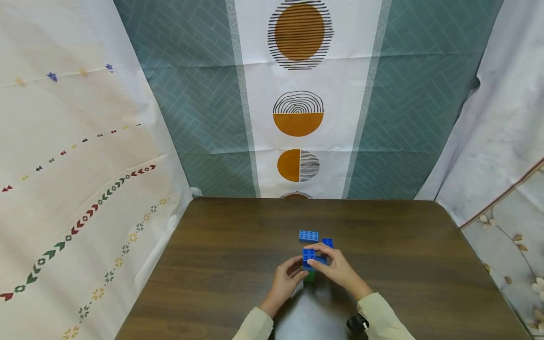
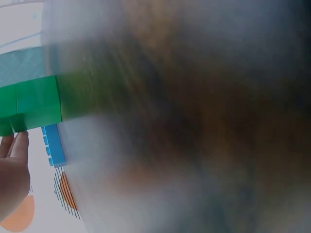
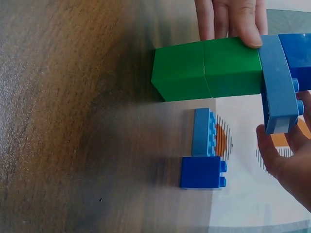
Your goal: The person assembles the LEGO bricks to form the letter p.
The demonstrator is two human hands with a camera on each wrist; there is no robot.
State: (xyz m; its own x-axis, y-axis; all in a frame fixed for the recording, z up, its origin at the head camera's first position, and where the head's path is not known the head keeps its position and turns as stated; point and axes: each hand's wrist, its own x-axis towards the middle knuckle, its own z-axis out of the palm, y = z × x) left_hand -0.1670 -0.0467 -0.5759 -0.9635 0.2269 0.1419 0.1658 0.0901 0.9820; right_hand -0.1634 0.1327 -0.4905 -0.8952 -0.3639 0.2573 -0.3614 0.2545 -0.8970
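Observation:
A small tower of toy building blocks stands in front of the person: two green blocks (image 3: pixel 233 68) at the bottom, a long light-blue block (image 3: pixel 278 82) across them, a dark-blue block (image 1: pixel 309 256) on top. My right hand (image 1: pixel 340 269) pinches the dark-blue block between thumb and fingers. At the tower's left side, my left hand (image 1: pixel 284 281) holds the upper green block, its thumb close to the light-blue one. The left wrist view catches the green blocks (image 2: pixel 36 104) and only part of the left hand (image 2: pixel 12 170); blur covers most of it.
Behind the tower, another light-blue block (image 1: pixel 309 235) and another dark-blue block (image 1: pixel 327 242) lie on the brown wooden table (image 1: pixel 221 264). Patterned cloth (image 1: pixel 204 108) hangs beyond the far edge and at both sides. A black wrist device (image 1: pixel 357 325) sits by the right sleeve.

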